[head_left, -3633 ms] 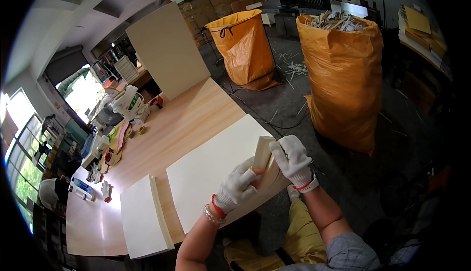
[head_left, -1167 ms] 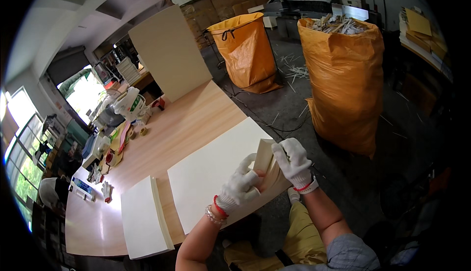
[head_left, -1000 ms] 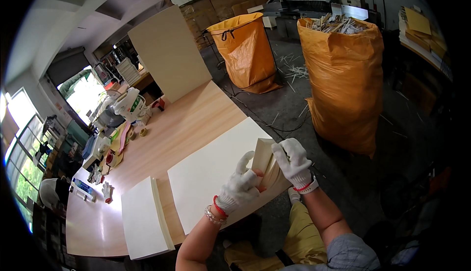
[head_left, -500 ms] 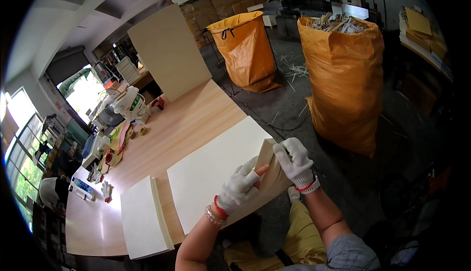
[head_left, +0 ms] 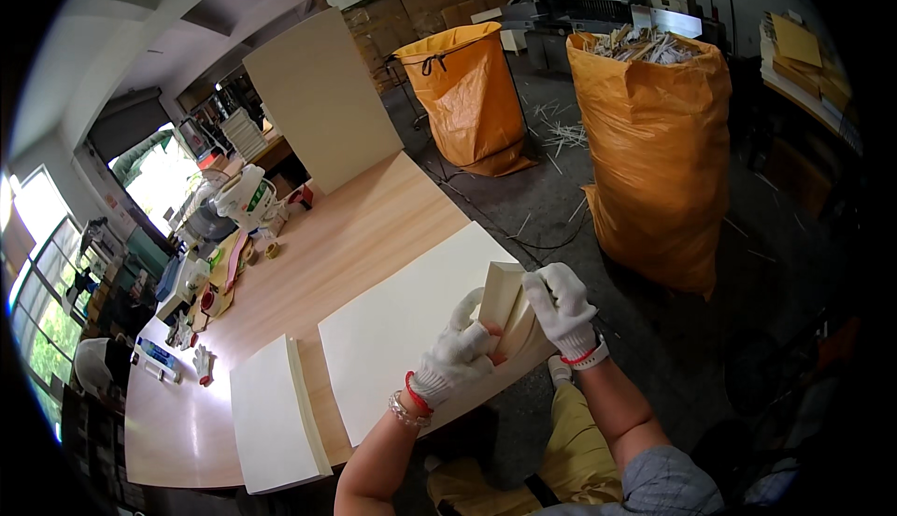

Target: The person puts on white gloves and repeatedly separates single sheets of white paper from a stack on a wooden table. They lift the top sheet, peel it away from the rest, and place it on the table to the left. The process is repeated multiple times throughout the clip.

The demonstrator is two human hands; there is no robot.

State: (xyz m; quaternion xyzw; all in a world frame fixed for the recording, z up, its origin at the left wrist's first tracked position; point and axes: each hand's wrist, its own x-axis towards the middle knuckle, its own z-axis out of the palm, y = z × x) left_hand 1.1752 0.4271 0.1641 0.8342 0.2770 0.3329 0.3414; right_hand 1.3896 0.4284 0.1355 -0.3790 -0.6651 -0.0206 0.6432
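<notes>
A thick wad of cream paper sheets (head_left: 502,292) stands bent up at the right end of a large white sheet stack (head_left: 402,329) on the table. Whether the wad is part of that stack or separate, I cannot tell. My left hand (head_left: 460,340), in a white knit glove with bare fingertips showing, closes on the wad's left side. On its right side my right hand (head_left: 561,306), also gloved, grips the edge with bent fingers. Between the hands the sheets are curved and partly fanned apart.
A narrower white paper stack (head_left: 271,413) lies to the left on the wooden table (head_left: 364,226). Beyond the table's right edge stand an orange sack (head_left: 654,161) full of paper strips and another orange sack (head_left: 472,96). A tub (head_left: 248,197) and tape rolls sit far left.
The upright part of the wad has tilted left and its top face shows wider. My left fingers have shifted along its side; my right hand has barely moved.
</notes>
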